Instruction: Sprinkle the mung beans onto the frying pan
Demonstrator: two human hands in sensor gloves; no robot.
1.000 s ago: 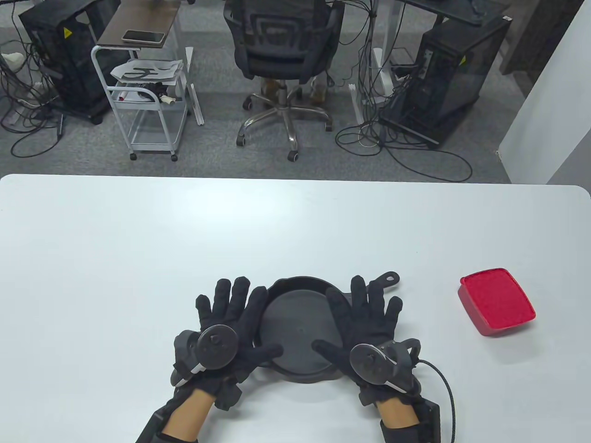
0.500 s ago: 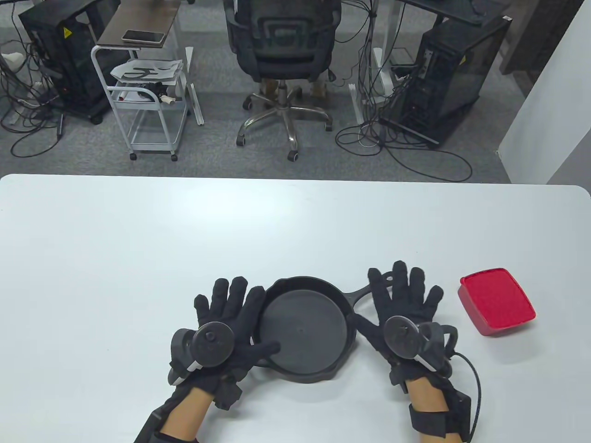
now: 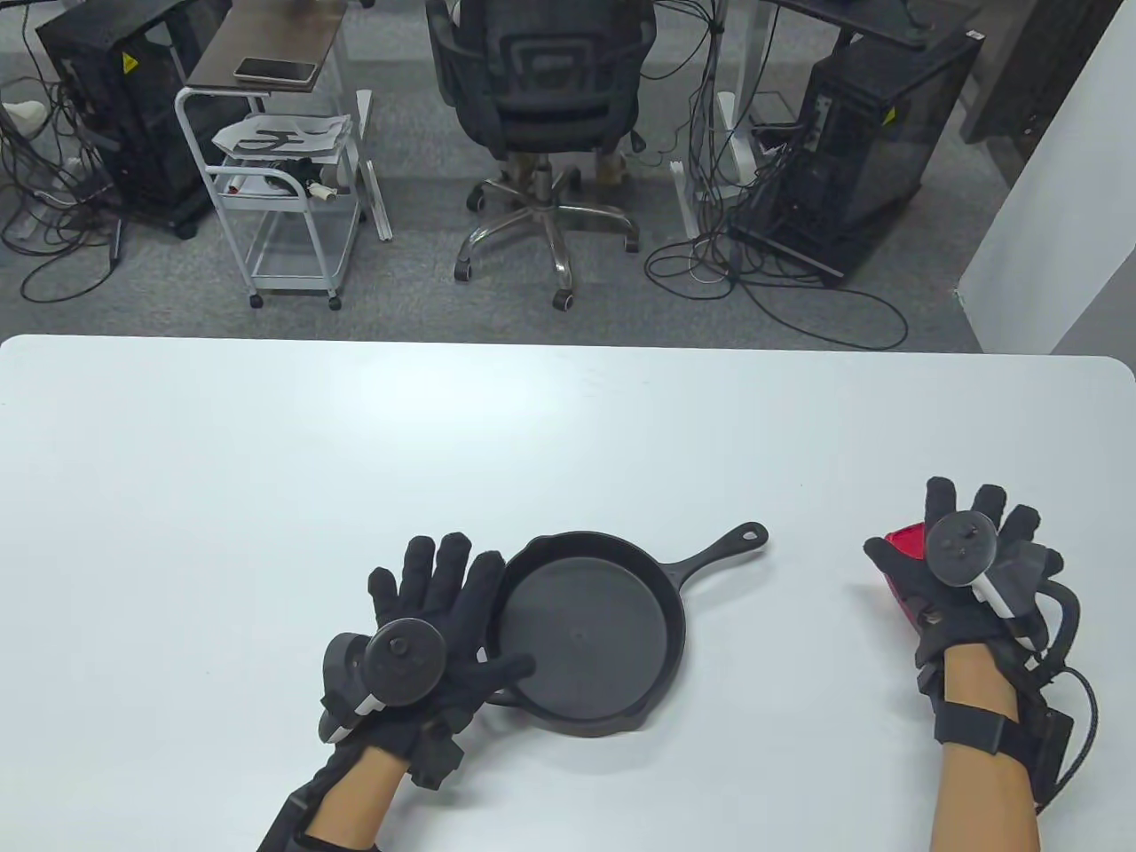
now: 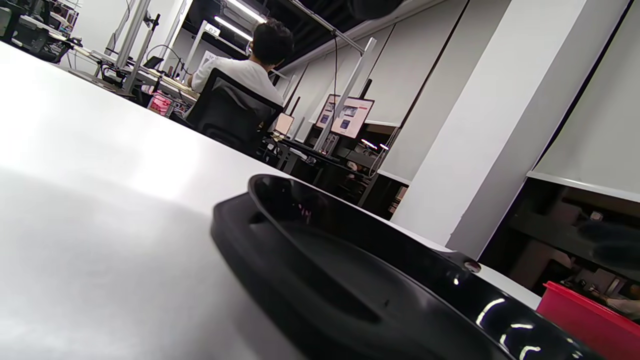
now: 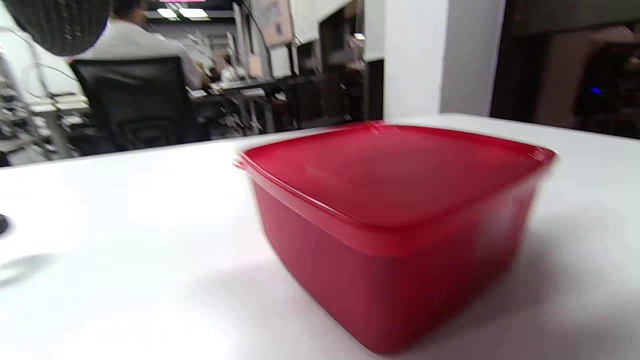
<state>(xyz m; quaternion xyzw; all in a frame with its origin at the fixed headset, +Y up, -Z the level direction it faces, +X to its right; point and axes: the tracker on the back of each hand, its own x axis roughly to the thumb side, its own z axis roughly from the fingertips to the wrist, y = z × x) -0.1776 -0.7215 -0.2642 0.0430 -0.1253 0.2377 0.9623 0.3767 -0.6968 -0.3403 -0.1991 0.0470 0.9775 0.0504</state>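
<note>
At the lower left of the table view the left hand point(image 3: 435, 621) has stayed put, fingers spread flat against the pan's point(image 3: 586, 635) left rim, thumb on its near edge; the pan lies bare. In the last second the right hand point(image 3: 954, 568) left the pan and swung to the right edge, fingers spread over the box point(image 5: 395, 220). Whether it grips I cannot tell. The lid is on, so opening comes next.

The right hand point(image 3: 954, 568) is leaving the frying pan point(image 3: 587, 632), sweeping rightward past its handle point(image 3: 717, 552) and now spreading its fingers point(image 3: 936, 497) over the lidded red container point(image 5: 395, 220).
</note>
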